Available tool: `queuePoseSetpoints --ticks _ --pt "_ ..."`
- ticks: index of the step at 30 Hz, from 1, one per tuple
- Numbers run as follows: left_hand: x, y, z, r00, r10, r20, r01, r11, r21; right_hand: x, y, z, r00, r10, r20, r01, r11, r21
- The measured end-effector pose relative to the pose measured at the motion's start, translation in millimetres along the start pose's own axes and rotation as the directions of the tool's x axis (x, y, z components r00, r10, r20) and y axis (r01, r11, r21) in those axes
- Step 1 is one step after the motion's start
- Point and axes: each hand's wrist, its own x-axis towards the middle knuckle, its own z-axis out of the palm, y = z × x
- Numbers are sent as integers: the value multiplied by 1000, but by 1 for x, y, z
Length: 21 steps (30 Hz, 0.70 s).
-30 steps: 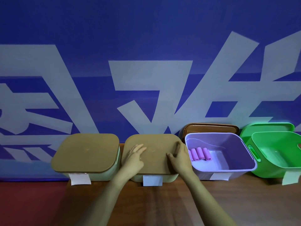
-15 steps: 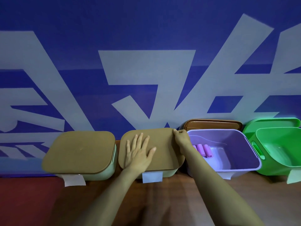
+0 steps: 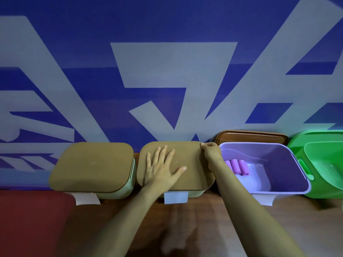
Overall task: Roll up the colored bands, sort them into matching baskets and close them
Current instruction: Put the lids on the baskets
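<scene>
Head view, looking forward and down. Across the whole back, a blue wall painted with large pale grey shapes. Below it, a brown wooden table, with a dark red surface at its left end. Along the wall, in a row on the table, four baskets. Far right, cut by the frame edge, a green basket, open, with a green lid propped behind it. Just beside it on the left, a purple basket, also open, with a brown lid leaning against the wall behind. Next left, a pale green middle basket covered by a middle tan lid. Furthest left, a second pale green basket under a left tan lid, near its neighbour but apart.

Left hand flat, palm down on the middle tan lid, fingers straight and spread apart. Right hand at that lid's far right corner, fingers curled and pinching the edge, forearm crossing in front of the purple basket's left wall.

Inside the purple basket, on its floor toward the left, purple rolled bands, lying side by side and touching; exact count hard to tell, partly hidden by the arm. Smallest, white paper labels hanging at the front of the baskets.
</scene>
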Motion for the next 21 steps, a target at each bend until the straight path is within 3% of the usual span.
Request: queuePoseSetpoints --ticks 5,8,13,17,21 --pt "9 -1 -8 998 -16 54 20 998 -66 -28 -3 0 961 -273 42 275 930 -244" --pt "13 0 -16 990 -34 134 53 989 -138 -37 -7 -14 942 -300 148 330 908 -260" --pt "21 29 -33 979 -94 181 133 967 -217 -38 -15 -74 946 -284 154 290 957 -22" --pt "27 90 -40 995 -43 88 86 821 -565 -25 -16 -144 945 -324 52 324 946 8" --pt "46 154 -40 985 -79 152 167 636 -753 1 -13 -216 947 -297 -118 295 955 -38"
